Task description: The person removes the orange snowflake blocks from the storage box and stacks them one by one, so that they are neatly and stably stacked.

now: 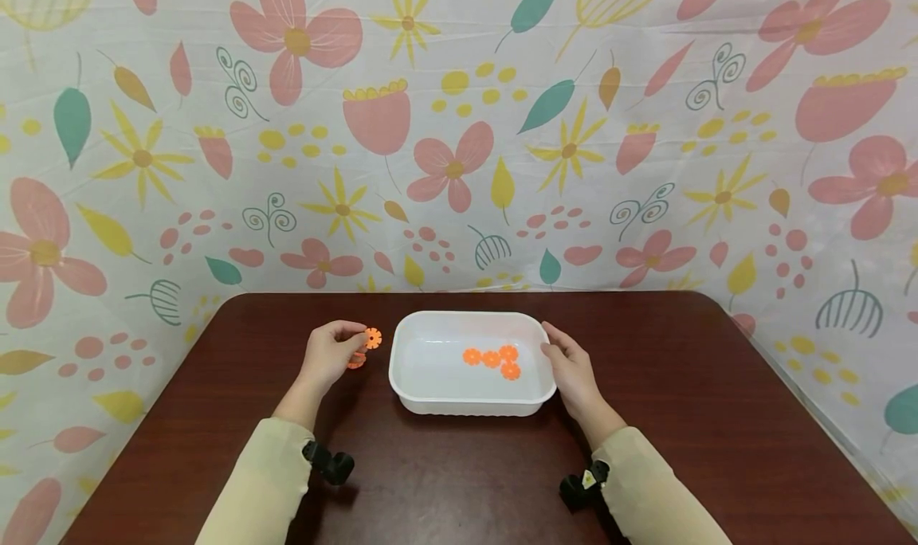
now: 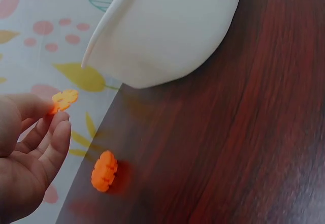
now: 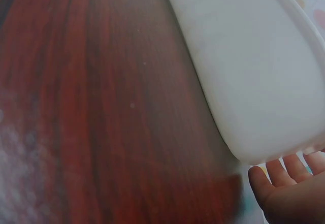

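Note:
My left hand (image 1: 333,354) is left of a white plastic tub (image 1: 466,408), pinching an orange flower-shaped plastic piece (image 1: 373,339) between thumb and fingertips. In the left wrist view, that piece (image 2: 65,100) is held above the table. Below the hand, another orange flower-shaped piece, or a small stack of them (image 2: 104,171), sits on the tabletop. At the tub's right end, my right hand (image 1: 574,370) holds the rim, thumb at the top edge and fingers (image 3: 277,173) against the outer wall. Several orange flower-shaped pieces (image 1: 491,359) lie inside the tub, toward its right half.
A dark reddish-brown wooden table (image 1: 459,473) bears the tub. Behind it hangs a white cloth (image 1: 459,234) printed with flowers and leaves. Black wrist devices (image 1: 330,462) are strapped over both cream sleeves (image 1: 258,481).

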